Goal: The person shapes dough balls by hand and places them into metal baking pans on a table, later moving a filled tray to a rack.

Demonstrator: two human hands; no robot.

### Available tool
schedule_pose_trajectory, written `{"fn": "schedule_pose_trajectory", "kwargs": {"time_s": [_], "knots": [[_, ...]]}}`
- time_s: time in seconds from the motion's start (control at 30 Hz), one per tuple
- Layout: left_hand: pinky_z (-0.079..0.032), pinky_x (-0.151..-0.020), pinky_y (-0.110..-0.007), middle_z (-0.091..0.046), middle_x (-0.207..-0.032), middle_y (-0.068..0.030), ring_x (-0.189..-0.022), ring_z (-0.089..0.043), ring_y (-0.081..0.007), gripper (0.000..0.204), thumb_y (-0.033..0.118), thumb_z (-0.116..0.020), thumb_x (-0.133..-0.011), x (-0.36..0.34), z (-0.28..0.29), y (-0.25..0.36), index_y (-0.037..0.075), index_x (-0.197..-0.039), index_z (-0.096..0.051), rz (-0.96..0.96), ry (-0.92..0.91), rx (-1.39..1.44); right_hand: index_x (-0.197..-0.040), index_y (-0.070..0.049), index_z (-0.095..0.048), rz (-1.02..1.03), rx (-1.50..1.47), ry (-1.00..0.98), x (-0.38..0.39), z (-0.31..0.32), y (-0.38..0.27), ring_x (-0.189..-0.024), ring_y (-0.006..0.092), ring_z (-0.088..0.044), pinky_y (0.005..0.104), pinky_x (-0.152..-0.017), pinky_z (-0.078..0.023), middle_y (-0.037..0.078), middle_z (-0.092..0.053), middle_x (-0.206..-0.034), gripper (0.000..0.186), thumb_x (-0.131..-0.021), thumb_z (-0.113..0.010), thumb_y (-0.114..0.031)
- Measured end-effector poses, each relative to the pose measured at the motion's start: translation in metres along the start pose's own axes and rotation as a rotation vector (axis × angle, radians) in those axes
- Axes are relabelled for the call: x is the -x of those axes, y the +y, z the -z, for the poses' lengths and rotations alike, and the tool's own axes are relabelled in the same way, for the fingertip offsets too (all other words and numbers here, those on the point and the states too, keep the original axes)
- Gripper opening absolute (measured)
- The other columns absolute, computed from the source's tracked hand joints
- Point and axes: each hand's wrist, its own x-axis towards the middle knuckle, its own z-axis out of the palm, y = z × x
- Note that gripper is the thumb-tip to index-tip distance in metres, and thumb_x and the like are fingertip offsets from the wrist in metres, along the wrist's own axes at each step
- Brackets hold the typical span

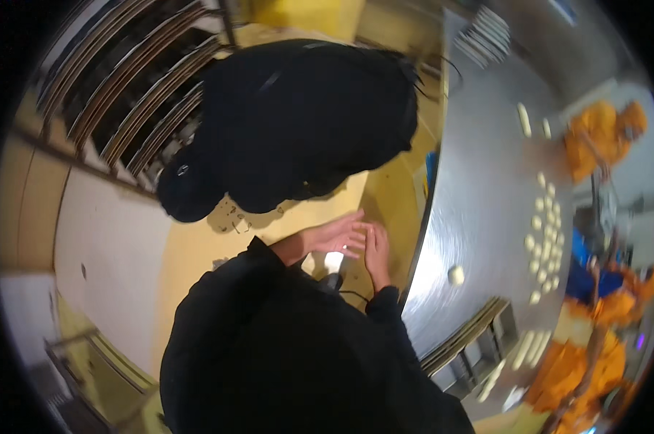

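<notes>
My left hand (334,235) is held out in front of me with the palm up and the fingers spread. A tiny white fleck shows by its fingers, too small to name. Beside it, my right hand (376,254) is turned edge-on with its fingers stretched out. Its fingertips meet or overlap those of the left hand; I cannot tell if they press together. Neither hand shows anything held. Nearest to the right hand is the edge of a steel table (461,217), with one round dough piece (456,275) on its near side.
A person in black (312,123) bends over just ahead of me. Beyond them at left stands a rack of trays (153,94). Several dough pieces (545,246) lie along the table's far side, near people in orange (602,141). A metal frame (479,336) sits on the table.
</notes>
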Motion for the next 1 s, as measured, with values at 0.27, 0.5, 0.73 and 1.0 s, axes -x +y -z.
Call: {"fn": "schedule_pose_trajectory", "kwargs": {"time_s": [0.27,0.5,0.73,1.0], "knots": [[-0.048,-0.092,-0.040,-0.050,-0.133,-0.0115,-0.114,-0.057,-0.0245,0.067,0.065,-0.040,-0.093,0.073,0.036,-0.046,0.016,-0.139,-0.042,-0.067,0.161,-0.159,-0.125,0.002,-0.056,-0.065,-0.106,-0.085,0.023,-0.022,-0.011,-0.122,0.0323,-0.051,0.0380,-0.104,-0.038,0.020,-0.054,-0.129,0.038,-0.102,-0.041,-0.024],[-0.047,-0.094,-0.046,-0.060,-0.118,-0.0146,-0.108,-0.060,-0.0304,0.067,0.063,-0.036,-0.095,0.123,0.059,-0.063,0.007,-0.130,-0.050,-0.255,-0.082,0.559,-0.129,-0.004,-0.054,0.444,0.326,-0.409,0.070,-0.044,-0.092,-0.123,0.0383,-0.048,0.0434,-0.104,-0.037,0.019,-0.050,-0.135,0.038,-0.096,-0.050,-0.022],[-0.047,-0.093,-0.046,-0.060,-0.119,-0.0117,-0.106,-0.059,-0.0306,0.065,0.061,-0.040,-0.094,0.156,0.120,-0.120,0.007,-0.127,-0.054,-0.169,0.020,0.659,-0.127,-0.006,-0.057,0.328,0.165,-0.362,0.092,-0.101,-0.162,-0.130,0.0397,-0.042,0.0470,-0.110,-0.031,0.020,-0.046,-0.140,0.039,-0.094,-0.052,-0.025],[-0.037,-0.108,-0.045,-0.042,-0.141,-0.0175,-0.127,-0.046,-0.0289,0.075,0.061,-0.041,-0.093,0.248,0.141,-0.093,0.003,-0.140,-0.035,-0.352,0.227,0.587,-0.130,-0.009,-0.054,0.481,0.605,-0.308,0.090,-0.165,-0.169,-0.131,0.0384,-0.039,0.0554,-0.108,-0.028,0.017,-0.043,-0.143,0.047,-0.093,-0.052,-0.038]]}}
